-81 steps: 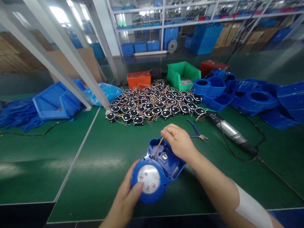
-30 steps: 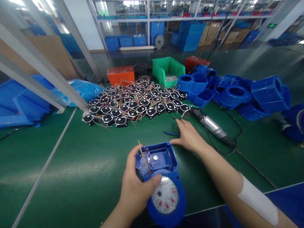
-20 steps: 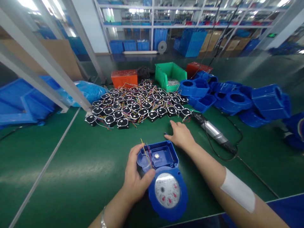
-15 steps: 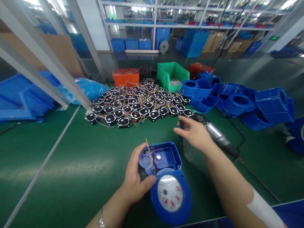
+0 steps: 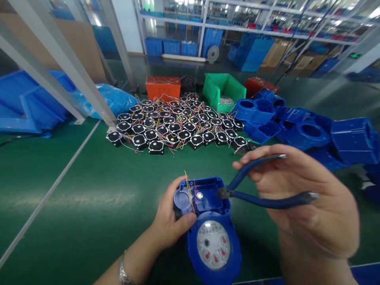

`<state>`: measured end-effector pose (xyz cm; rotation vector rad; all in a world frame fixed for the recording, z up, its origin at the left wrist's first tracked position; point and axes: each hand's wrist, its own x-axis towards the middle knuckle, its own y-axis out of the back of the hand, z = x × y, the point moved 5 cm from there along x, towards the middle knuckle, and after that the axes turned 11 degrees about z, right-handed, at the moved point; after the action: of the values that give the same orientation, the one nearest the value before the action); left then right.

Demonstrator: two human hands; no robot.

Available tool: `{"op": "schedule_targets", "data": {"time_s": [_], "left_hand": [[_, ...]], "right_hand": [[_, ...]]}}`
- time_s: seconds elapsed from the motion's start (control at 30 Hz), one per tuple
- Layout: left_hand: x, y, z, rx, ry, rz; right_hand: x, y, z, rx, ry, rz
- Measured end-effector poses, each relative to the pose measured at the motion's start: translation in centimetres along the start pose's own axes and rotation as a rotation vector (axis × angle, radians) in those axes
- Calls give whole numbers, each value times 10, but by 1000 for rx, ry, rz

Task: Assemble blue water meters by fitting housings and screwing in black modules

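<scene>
In the head view my left hand [image 5: 173, 219] grips the left side of a blue water meter [image 5: 236, 241], with its thumb by the joint between the dial and the open box part. Yellow and red wires [image 5: 190, 198] rise from that box beside the thumb, and a small round silvery piece lies inside it. My right hand [image 5: 311, 209] holds blue-handled pliers [image 5: 261, 202], the handles spread apart. The pliers' head is over the right part of the open box; whether it touches anything I cannot tell.
Many black modules [image 5: 156, 147] with coloured wires lie beyond the meter. Behind them stand a green bin [image 5: 212, 93] of small metal parts and an orange box [image 5: 163, 88]. Blue housings [image 5: 308, 134] are piled at the right, and a slanted grey post [image 5: 71, 71] rises at the left.
My right hand has come nearer and turned palm up, bringing the pliers from beyond the meter to over its open box. The left hand keeps its hold on the meter.
</scene>
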<state>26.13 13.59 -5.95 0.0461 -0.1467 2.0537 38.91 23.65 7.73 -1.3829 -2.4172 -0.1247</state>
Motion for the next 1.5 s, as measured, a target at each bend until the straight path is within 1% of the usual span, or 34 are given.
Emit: {"op": "schedule_targets", "data": {"time_s": [0.07,0.13,0.27,0.5,0.63,0.97,1.1,1.27,1.33,1.4,1.43,1.5], "left_hand": [[1,1,0,24,1,7],[2,1,-1,29,4,-1],[2,0,-2,-3,17,-22],[0,0,-4,8,19,-21],[0,1,-4,17,15,-19],[2,1,-1,50,-48,-7],[3,1,1,58,-77,0],[3,0,2,29,-47,4],[3,-1,1,1,-15,-5],[2,-1,0,-13,9,-7],[2,-1,-1,-13,13,-5],[2,0,-1,-9,11,0]], "right_hand": [[-2,-10,10,61,-78,-139],[-4,-16,22,101,-150,-202],[-3,-18,39,149,-198,-213],[-4,-18,46,180,-204,-217],[-7,-17,48,138,-174,-189],[-14,-13,50,75,-165,-17],[-14,-11,50,92,-138,-7],[-16,-12,55,89,-128,-12],[-16,-13,49,59,-119,-11],[-12,-10,32,24,-62,17],[-10,-5,21,0,-18,61],[-2,10,-1,-69,82,191]]}}
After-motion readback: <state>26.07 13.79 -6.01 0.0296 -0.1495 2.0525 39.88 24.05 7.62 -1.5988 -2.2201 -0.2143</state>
